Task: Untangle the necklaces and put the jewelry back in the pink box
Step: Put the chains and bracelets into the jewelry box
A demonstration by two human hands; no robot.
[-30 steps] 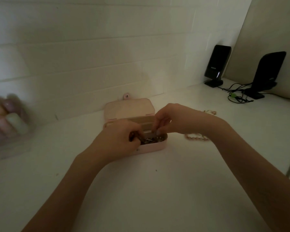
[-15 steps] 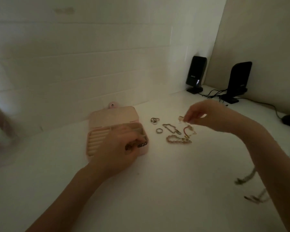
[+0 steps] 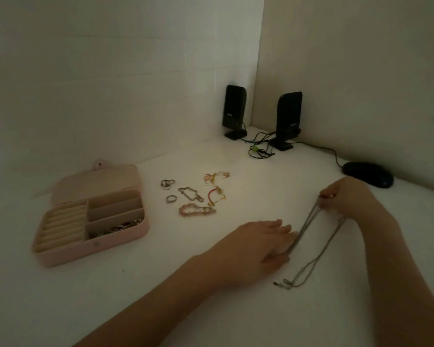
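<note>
The pink box [image 3: 60, 255] lies open at the left, with some jewelry in its front right compartment. Between the box and my hands lie loose pieces: rings [image 3: 167, 184], a chain bracelet [image 3: 191, 194], a pink bead bracelet [image 3: 197, 209], a red cord piece [image 3: 216, 194] and a gold piece [image 3: 216, 176]. My right hand [image 3: 346, 196] pinches the top of the silver necklaces [image 3: 311, 246], which trail down to the table. My left hand [image 3: 263, 244] lies flat with straight fingers touching the chains.
Two black speakers [image 3: 234, 111] [image 3: 288, 118] stand in the far corner with tangled cables [image 3: 259, 151]. A black mouse [image 3: 367, 174] sits by the right wall, just behind my right hand. The walls close off the back and right.
Both hands left the box and the loose pieces and moved right. My right hand now pinches the silver necklaces, and my left hand has come across to touch them.
</note>
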